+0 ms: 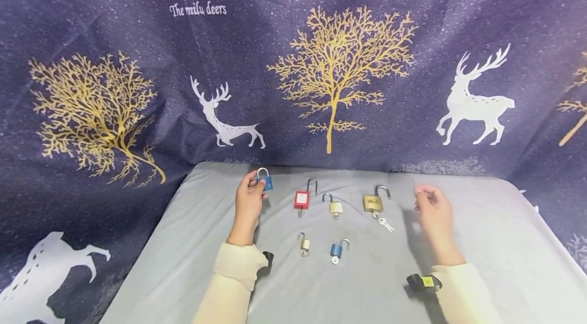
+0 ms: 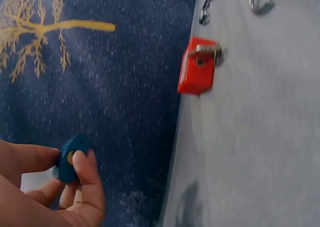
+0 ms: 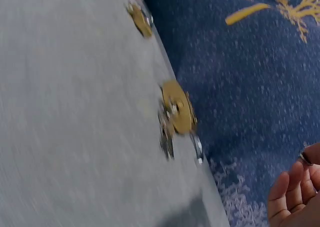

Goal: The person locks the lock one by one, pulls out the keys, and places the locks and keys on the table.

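Note:
Above the table's far left part, my left hand [image 1: 249, 201] pinches a blue padlock [image 1: 268, 184] between thumb and fingers. Its shackle stands upright and looks closed; in the left wrist view the round brass keyhole on the bottom of the blue padlock [image 2: 64, 168] shows beside the thumb. On the right, my right hand [image 1: 434, 212] is raised over the table. Between its thumb and fingertips the right wrist view shows a small silvery metal piece [image 3: 305, 158], mostly hidden. Nearest to this hand lies a large brass padlock [image 1: 373, 204], its shackle open, with keys [image 1: 384, 222] hanging from it.
Between the hands, on the grey cloth-covered table [image 1: 293, 293], lie a red padlock [image 1: 301, 199], a brass padlock [image 1: 336, 208], a tiny brass padlock [image 1: 304, 245] and another blue padlock [image 1: 336, 250]. Their shackles are open. A dark printed curtain [image 1: 293, 125] hangs behind the table.

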`<act>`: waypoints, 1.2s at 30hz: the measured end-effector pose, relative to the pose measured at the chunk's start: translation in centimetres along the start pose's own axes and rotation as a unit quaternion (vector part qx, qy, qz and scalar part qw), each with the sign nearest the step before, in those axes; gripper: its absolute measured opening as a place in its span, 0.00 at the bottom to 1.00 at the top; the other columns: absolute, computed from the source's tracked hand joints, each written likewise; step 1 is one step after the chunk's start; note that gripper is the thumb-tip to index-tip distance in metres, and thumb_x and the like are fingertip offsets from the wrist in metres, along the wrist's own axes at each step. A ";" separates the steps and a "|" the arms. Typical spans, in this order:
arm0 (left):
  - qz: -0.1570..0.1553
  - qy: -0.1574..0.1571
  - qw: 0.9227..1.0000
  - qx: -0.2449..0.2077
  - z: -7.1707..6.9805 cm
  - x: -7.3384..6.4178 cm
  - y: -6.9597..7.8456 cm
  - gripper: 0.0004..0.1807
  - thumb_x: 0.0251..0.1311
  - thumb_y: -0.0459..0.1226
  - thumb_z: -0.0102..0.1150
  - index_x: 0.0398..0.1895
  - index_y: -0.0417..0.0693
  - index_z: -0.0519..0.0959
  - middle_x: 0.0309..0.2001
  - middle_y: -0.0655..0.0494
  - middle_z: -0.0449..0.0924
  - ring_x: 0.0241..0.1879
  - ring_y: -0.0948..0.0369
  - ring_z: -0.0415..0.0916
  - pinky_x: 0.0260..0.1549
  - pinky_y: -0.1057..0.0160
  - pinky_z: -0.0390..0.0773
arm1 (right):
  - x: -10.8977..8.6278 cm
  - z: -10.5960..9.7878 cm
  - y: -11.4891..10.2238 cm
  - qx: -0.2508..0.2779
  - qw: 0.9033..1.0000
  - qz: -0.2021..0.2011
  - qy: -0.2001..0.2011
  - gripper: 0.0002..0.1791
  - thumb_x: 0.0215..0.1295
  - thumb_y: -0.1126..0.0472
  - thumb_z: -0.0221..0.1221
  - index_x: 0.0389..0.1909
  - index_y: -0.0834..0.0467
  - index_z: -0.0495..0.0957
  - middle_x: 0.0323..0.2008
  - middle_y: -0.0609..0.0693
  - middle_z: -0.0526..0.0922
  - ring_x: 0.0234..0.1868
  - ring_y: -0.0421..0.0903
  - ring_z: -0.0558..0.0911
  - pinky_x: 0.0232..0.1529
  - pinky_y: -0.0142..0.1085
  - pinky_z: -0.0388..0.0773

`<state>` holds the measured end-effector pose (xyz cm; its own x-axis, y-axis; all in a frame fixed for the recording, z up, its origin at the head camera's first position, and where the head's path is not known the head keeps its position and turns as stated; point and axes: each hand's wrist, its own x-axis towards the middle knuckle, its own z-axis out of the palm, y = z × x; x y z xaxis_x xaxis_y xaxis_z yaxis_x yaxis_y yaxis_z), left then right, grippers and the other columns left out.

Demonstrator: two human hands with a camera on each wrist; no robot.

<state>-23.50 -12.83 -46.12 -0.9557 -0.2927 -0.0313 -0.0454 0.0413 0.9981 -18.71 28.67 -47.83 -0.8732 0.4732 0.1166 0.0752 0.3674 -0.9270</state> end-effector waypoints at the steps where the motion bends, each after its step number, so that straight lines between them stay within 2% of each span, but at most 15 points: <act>1: 0.000 0.003 1.000 -0.005 -0.2 0.2 -0.1 0.24 0.72 0.32 0.53 0.70 0.40 0.69 0.49 0.44 0.72 0.36 0.63 0.75 0.38 0.62 0.86 | 0.2 -0.3 0.2 -0.003 1.000 0.003 0.002 0.12 0.75 0.55 0.54 0.49 0.58 0.77 0.28 0.27 0.77 0.27 0.29 0.78 0.32 0.21 0.77; 10: -0.026 0.022 0.999 -0.035 -1.9 1.3 -1.1 0.24 0.72 0.31 0.52 0.70 0.37 0.69 0.47 0.46 0.70 0.37 0.62 0.74 0.34 0.69 0.83 | 1.3 -2.2 1.3 -0.022 0.999 0.045 0.009 0.09 0.74 0.53 0.54 0.47 0.53 0.78 0.27 0.22 0.77 0.28 0.27 0.79 0.32 0.20 0.76; 17: -0.048 0.022 0.999 -0.008 -2.9 1.8 -1.6 0.25 0.74 0.32 0.48 0.72 0.39 0.66 0.55 0.40 0.71 0.43 0.59 0.74 0.36 0.73 0.82 | 1.6 -2.9 1.9 -0.055 0.996 0.067 -0.008 0.15 0.74 0.51 0.54 0.49 0.58 0.78 0.23 0.22 0.76 0.26 0.25 0.77 0.31 0.22 0.74; 24: -0.066 0.031 0.995 0.065 -4.3 2.1 -2.2 0.24 0.75 0.32 0.45 0.72 0.39 0.67 0.62 0.35 0.73 0.53 0.48 0.75 0.42 0.61 0.84 | 2.1 -3.8 2.9 -0.112 0.990 0.073 -0.035 0.19 0.73 0.52 0.53 0.53 0.61 0.79 0.24 0.28 0.80 0.24 0.31 0.77 0.30 0.27 0.73; 27: -0.072 0.036 0.993 0.086 -4.7 2.2 -2.5 0.24 0.74 0.32 0.45 0.71 0.39 0.68 0.62 0.36 0.74 0.51 0.47 0.75 0.40 0.59 0.82 | 2.3 -4.3 3.4 -0.137 0.987 0.072 -0.047 0.20 0.73 0.52 0.52 0.54 0.63 0.78 0.26 0.35 0.84 0.24 0.33 0.77 0.29 0.29 0.73; 30: -0.071 0.038 0.992 0.098 -4.9 2.2 -2.7 0.23 0.73 0.31 0.46 0.69 0.37 0.69 0.61 0.35 0.75 0.47 0.49 0.76 0.36 0.61 0.80 | 2.4 -4.6 3.7 -0.159 0.983 0.076 -0.060 0.21 0.73 0.52 0.52 0.54 0.64 0.77 0.32 0.47 0.88 0.28 0.36 0.78 0.34 0.32 0.73; 33: -0.069 0.036 0.991 0.109 -5.0 2.2 -2.8 0.22 0.73 0.31 0.46 0.68 0.36 0.70 0.59 0.34 0.75 0.47 0.48 0.77 0.35 0.61 0.80 | 2.2 -4.7 3.8 -0.169 0.980 0.078 -0.075 0.23 0.74 0.50 0.51 0.56 0.65 0.76 0.43 0.62 0.87 0.37 0.48 0.82 0.42 0.41 0.75; 36: -0.074 0.037 0.989 0.119 -5.2 2.2 -2.8 0.22 0.72 0.31 0.47 0.67 0.35 0.70 0.58 0.35 0.76 0.46 0.49 0.77 0.33 0.63 0.80 | 2.1 -4.7 3.9 -0.177 0.978 0.072 -0.081 0.24 0.74 0.50 0.50 0.56 0.66 0.75 0.51 0.70 0.82 0.48 0.62 0.81 0.48 0.50 0.74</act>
<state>-23.98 -18.52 -48.68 -0.9100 -0.3812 -0.1633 -0.2588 0.2142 0.9419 -17.92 34.86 -49.48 -0.9040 0.4178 -0.0911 0.3402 0.5735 -0.7452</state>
